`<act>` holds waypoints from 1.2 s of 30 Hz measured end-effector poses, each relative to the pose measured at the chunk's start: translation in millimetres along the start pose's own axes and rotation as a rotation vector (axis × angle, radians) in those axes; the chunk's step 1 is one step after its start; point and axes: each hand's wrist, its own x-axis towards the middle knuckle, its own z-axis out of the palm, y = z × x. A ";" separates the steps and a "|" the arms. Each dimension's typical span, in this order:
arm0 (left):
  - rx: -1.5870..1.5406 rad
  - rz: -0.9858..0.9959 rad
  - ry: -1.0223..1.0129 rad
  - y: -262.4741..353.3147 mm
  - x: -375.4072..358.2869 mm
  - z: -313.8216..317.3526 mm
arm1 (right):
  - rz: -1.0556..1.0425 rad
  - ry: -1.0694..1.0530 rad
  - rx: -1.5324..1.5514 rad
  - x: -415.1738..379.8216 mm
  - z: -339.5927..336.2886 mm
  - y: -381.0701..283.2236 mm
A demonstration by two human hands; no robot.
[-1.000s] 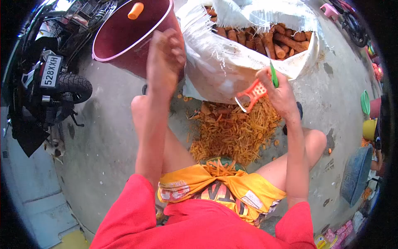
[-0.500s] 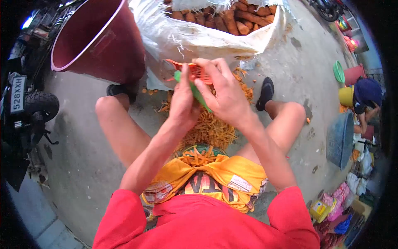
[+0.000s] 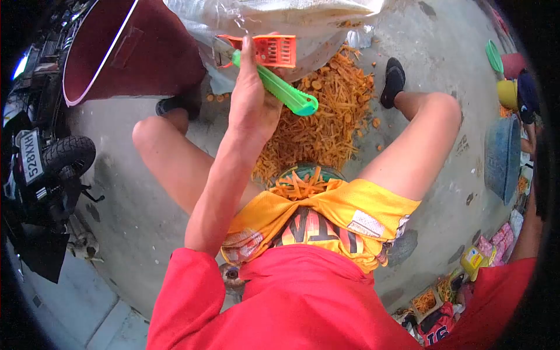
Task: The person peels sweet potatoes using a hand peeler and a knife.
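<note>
The left arm stretches forward from the red sleeve, and the left hand (image 3: 252,102) is clamped round a peeler (image 3: 273,74), held up above the pile of orange peelings (image 3: 326,116) on the floor between the knees. The peeler lies slanted, its orange grated head far and left by the white sack (image 3: 303,17), its handle pointing near and right. The handle is bright green plastic; the right hand is out of sight.

Right hand out of frame; sack (image 3: 280,17) and bucket (image 3: 134,52) cut off at top edge.
</note>
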 end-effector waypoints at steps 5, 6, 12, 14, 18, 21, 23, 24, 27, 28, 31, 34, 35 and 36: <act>0.045 0.027 0.017 7.5 -1.1 -0.7 | -0.074 0.013 -0.054 26.0 -2.0 3.4; 0.072 0.011 0.033 9.6 -1.4 -0.9 | -0.087 0.027 -0.068 30.8 -5.4 1.7; 0.110 -0.014 0.038 15.2 -3.7 -6.1 | -0.218 0.148 -0.104 72.9 -18.9 -18.8; 0.046 0.007 0.057 14.9 4.5 -4.8 | -0.258 0.171 -0.103 83.6 -17.1 -26.3; 0.075 0.003 0.020 20.4 1.5 -7.1 | -0.295 0.196 -0.182 87.9 -37.7 -38.1; 0.021 0.080 0.018 18.8 6.5 -2.4 | -0.263 0.196 -0.214 81.2 -41.1 -38.8; 0.039 0.027 0.097 21.8 2.9 -5.8 | -0.168 0.152 -0.234 56.0 -40.4 -35.1; 0.021 0.036 0.066 20.0 7.7 -10.5 | -0.165 0.155 -0.247 53.8 -42.4 -35.0; 0.013 0.069 0.050 18.5 6.1 -0.7 | -0.142 0.166 -0.291 42.2 -51.3 -36.3; 0.017 0.101 0.073 18.3 2.0 3.4 | -0.128 0.162 -0.307 38.5 -54.0 -38.3; 0.011 0.052 0.060 12.0 14.6 -14.4 | -0.122 0.162 -0.371 32.2 -67.7 -36.0; 0.060 0.087 0.059 13.7 2.9 -4.3 | -0.134 0.160 -0.414 33.9 -72.1 -33.6; 0.085 0.084 0.072 15.2 4.6 -2.2 | -0.154 0.168 -0.424 38.6 -71.9 -32.8; 0.128 0.159 0.051 12.4 7.9 1.7 | -0.178 0.179 -0.443 44.1 -74.6 -33.3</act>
